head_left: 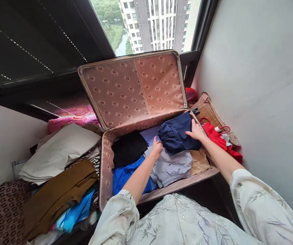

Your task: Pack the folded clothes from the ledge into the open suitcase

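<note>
The folded navy garment (177, 134) lies in the back right part of the open suitcase (105, 160), upon grey clothes (170, 166). The right hand (195, 131) presses flat on its right edge, fingers spread; the left hand (156, 148) touches its left edge, its grip seemingly loosely curled. Left of the suitcase sits a pile of folded clothes (59, 170).

The blue garment (122, 177) in the suitcase (105, 160) is partly covered by the left forearm and by the black garment (128, 148) at its far edge. The tan garment (199, 160) by the suitcase's right wall lies mostly under the grey garment (170, 166). The brown garment (57, 194) hides most of the clothes pile beneath it. The red item (191, 94) behind the lid's right corner is too hidden to identify.
</note>
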The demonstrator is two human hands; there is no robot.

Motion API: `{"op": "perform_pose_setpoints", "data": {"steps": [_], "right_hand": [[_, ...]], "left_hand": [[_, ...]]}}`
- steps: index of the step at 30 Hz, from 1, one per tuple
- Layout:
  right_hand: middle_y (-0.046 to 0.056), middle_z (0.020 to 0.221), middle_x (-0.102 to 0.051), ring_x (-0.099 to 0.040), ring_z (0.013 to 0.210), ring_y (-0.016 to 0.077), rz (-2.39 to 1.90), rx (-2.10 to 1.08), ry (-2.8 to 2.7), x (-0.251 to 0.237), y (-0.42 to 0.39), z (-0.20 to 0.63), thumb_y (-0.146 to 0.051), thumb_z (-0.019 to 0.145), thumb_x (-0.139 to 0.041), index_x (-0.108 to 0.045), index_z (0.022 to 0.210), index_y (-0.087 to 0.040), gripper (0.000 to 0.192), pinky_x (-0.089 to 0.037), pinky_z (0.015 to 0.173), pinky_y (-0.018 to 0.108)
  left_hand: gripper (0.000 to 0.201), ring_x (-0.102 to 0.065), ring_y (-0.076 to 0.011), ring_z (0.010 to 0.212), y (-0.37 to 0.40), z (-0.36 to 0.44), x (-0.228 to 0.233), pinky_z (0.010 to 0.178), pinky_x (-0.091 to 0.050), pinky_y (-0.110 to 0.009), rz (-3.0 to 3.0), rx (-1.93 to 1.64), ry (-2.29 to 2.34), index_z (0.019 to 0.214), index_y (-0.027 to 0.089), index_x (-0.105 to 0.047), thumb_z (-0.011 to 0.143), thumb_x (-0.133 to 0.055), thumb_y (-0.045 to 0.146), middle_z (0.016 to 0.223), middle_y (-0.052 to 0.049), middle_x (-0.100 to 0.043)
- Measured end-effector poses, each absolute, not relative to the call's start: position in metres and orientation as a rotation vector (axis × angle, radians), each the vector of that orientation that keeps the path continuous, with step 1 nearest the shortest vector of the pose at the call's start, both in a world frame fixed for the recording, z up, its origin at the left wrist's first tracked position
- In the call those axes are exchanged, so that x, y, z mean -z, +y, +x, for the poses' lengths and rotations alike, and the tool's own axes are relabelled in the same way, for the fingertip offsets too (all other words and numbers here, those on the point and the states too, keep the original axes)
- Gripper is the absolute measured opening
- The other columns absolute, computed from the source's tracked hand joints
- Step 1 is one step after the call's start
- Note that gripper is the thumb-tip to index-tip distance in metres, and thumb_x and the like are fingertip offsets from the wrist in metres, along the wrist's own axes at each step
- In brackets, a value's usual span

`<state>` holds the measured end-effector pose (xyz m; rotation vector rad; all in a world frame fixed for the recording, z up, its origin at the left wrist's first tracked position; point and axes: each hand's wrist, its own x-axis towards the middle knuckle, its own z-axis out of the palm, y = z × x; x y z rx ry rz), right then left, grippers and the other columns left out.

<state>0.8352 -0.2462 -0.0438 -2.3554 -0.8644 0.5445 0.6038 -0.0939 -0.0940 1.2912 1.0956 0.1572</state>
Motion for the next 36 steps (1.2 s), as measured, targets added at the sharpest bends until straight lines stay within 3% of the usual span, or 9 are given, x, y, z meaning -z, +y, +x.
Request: {"op": "perform_pose_setpoints", "data": {"steps": [2, 4, 7, 11, 16, 23, 28, 33, 36], "right_hand": [[0.028, 0.170, -0.017, -0.019, 0.154, 0.0507, -2.599, -0.463, -0.996, 0.068, -0.247, 0.815, -0.038, 0.089, -0.073, -0.025, 0.165, -0.014, 0.093, -0.020, 0.120, 0.070], [0.020, 0.175, -0.005, -0.009, 0.157, 0.0502, -2.681, -0.454, -1.128, 0.089, -0.250, 0.792, -0.039, 0.094, -0.066, -0.025, 0.167, -0.024, 0.085, -0.019, 0.120, 0.069], [0.015, 0.176, 0.002, -0.002, 0.157, 0.0505, -2.732, -0.418, -1.206, 0.114, -0.252, 0.774, -0.046, 0.099, -0.057, -0.026, 0.166, -0.032, 0.076, -0.022, 0.117, 0.071], [0.013, 0.176, 0.003, 0.000, 0.157, 0.0509, -2.762, -0.516, -1.239, 0.144, -0.258, 0.783, -0.053, 0.101, -0.048, -0.026, 0.166, -0.036, 0.071, -0.024, 0.113, 0.076], [0.017, 0.176, 0.001, -0.001, 0.156, 0.0521, -2.821, -0.697, -1.159, 0.175, -0.268, 0.789, -0.058, 0.102, -0.041, -0.021, 0.167, -0.033, 0.073, -0.026, 0.109, 0.080], [0.021, 0.175, -0.003, -0.006, 0.155, 0.0534, -2.854, -0.553, -1.014, 0.172, -0.266, 0.771, -0.057, 0.103, -0.034, -0.024, 0.167, -0.028, 0.071, -0.023, 0.107, 0.083], [0.026, 0.172, -0.014, -0.015, 0.155, 0.0492, -2.919, -0.575, -1.002, 0.145, -0.282, 0.729, -0.044, 0.104, -0.039, -0.027, 0.166, -0.020, 0.068, -0.024, 0.114, 0.071], [0.025, 0.172, -0.015, -0.021, 0.156, 0.0446, -2.840, -0.993, -1.162, 0.112, -0.313, 0.690, -0.041, 0.099, -0.051, -0.029, 0.165, -0.020, 0.072, -0.026, 0.118, 0.061], [0.022, 0.172, -0.021, -0.024, 0.155, 0.0423, -2.718, -1.176, -1.165, 0.097, -0.333, 0.680, -0.039, 0.097, -0.052, -0.036, 0.162, -0.023, 0.069, -0.027, 0.117, 0.061]], "left_hand": [[0.082, -0.033, -0.0363, 0.153, -0.104, 0.613, 0.104, 0.120, -0.035, -0.050, 1.597, -0.152, 1.185, 0.165, 0.020, -0.024, 0.090, -0.055, 0.020, 0.165, -0.021, -0.035], [0.077, -0.007, -0.0396, 0.160, -0.118, 0.618, 0.111, 0.126, -0.019, -0.056, 1.962, -0.140, 1.060, 0.165, 0.023, -0.029, 0.094, -0.058, 0.027, 0.174, -0.016, -0.014], [0.075, 0.009, -0.0444, 0.159, -0.139, 0.622, 0.123, 0.123, -0.008, -0.072, 2.487, 0.001, 0.726, 0.164, 0.034, -0.034, 0.095, -0.062, 0.041, 0.176, -0.007, -0.004], [0.076, 0.006, -0.0471, 0.159, -0.151, 0.622, 0.153, 0.117, -0.007, -0.082, 2.706, 0.291, 0.493, 0.164, 0.039, -0.032, 0.095, -0.062, 0.051, 0.176, -0.007, -0.008], [0.075, 0.008, -0.0458, 0.159, -0.156, 0.616, 0.180, 0.113, -0.006, -0.085, 2.728, 0.425, 0.462, 0.165, 0.041, -0.028, 0.097, -0.058, 0.052, 0.176, -0.009, -0.001], [0.082, 0.006, -0.0497, 0.158, -0.146, 0.625, 0.160, 0.110, -0.015, -0.087, 2.697, 0.546, 0.411, 0.165, 0.039, -0.028, 0.093, -0.067, 0.046, 0.176, -0.013, -0.003], [0.075, -0.001, -0.0494, 0.158, -0.149, 0.589, 0.132, 0.115, -0.016, -0.081, 2.666, 0.521, 0.242, 0.160, 0.034, -0.042, 0.091, -0.070, 0.026, 0.175, -0.016, -0.007], [0.057, -0.013, -0.0443, 0.159, -0.177, 0.502, 0.113, 0.119, -0.025, -0.072, 2.505, 0.545, 0.287, 0.149, 0.027, -0.055, 0.093, -0.064, 0.025, 0.172, -0.017, -0.020], [0.047, -0.031, -0.0385, 0.155, -0.183, 0.450, 0.108, 0.120, -0.033, -0.062, 2.405, 0.511, 0.400, 0.141, 0.027, -0.062, 0.094, -0.059, 0.024, 0.165, -0.017, -0.037]]}}
